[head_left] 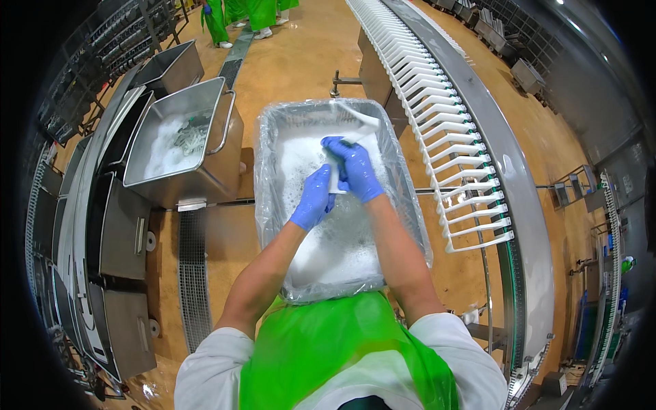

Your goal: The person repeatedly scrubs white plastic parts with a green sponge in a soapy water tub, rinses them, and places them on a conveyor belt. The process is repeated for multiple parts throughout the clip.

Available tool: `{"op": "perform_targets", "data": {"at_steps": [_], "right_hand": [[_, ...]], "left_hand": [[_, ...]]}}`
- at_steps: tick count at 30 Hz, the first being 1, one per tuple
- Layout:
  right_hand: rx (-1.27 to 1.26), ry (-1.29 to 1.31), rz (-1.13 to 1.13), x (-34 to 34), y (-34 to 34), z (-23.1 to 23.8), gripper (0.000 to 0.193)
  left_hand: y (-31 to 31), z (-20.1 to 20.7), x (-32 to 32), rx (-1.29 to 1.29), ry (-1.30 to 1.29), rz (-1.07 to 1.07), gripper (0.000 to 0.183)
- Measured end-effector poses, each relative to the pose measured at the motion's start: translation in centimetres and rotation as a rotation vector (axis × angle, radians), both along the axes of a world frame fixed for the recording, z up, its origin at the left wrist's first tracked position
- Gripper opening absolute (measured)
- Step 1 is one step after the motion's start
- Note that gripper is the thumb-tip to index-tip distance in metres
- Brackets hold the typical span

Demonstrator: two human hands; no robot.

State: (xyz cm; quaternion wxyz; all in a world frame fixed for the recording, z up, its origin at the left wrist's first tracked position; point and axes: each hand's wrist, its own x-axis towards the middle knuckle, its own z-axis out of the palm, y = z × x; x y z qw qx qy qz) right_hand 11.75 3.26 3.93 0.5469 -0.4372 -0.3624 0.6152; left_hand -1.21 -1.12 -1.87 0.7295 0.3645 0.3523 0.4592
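Note:
Both my hands wear blue gloves and are over a plastic-lined tub (267, 113) of foamy water in front of me. My left hand (313, 199) is closed around the lower end of a white angled plastic piece (334, 180). Just above it, my right hand (355, 168) curls its fingers round the same piece. A white bent arm (366, 121) sticks up beyond my right fingers toward the tub's far edge; whether it belongs to the held piece is hidden by the glove. White suds (301, 154) cover much of the water.
Right of the tub, a curved conveyor (499, 147) carries a row of white angled arms (456, 149). At left stands a steel bin (222, 167) with suds and pale pieces inside. A floor drain grate (194, 273) runs below it. People in green aprons (262, 15) stand far off.

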Motion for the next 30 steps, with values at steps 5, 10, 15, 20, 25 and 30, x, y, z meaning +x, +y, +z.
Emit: {"op": "perform_targets", "data": {"at_steps": [5, 10, 15, 20, 25, 30], "right_hand": [[0.113, -0.192, 0.055, 1.4, 0.0, 1.6, 0.025], [0.003, -0.027, -0.046, 2.5, 0.0, 0.5, 0.024], [-0.001, -0.725, 0.503, -1.4, -2.6, 0.3, 0.038], [0.134, -0.718, 0.427, 0.6, -3.4, 2.1, 0.038], [0.300, -0.423, 0.254, -0.6, -1.9, -0.7, 0.040], [0.109, -0.978, 0.803, 0.2, -5.8, 1.0, 0.053]], "left_hand": [[-0.5, -0.4, -2.3, -0.034, 0.011, 0.062, 0.040], [-0.6, 2.4, -1.7, -0.002, 0.196, -0.018, 0.056], [0.0, -0.3, -1.6, -0.121, 0.027, 0.128, 0.078], [-0.9, 3.0, -1.2, -0.229, -0.064, 0.045, 0.089], [0.1, 1.8, -2.5, -0.267, -0.068, -0.222, 0.062], [-0.5, 3.2, -4.6, -0.131, 0.355, -0.368, 0.069]]}}
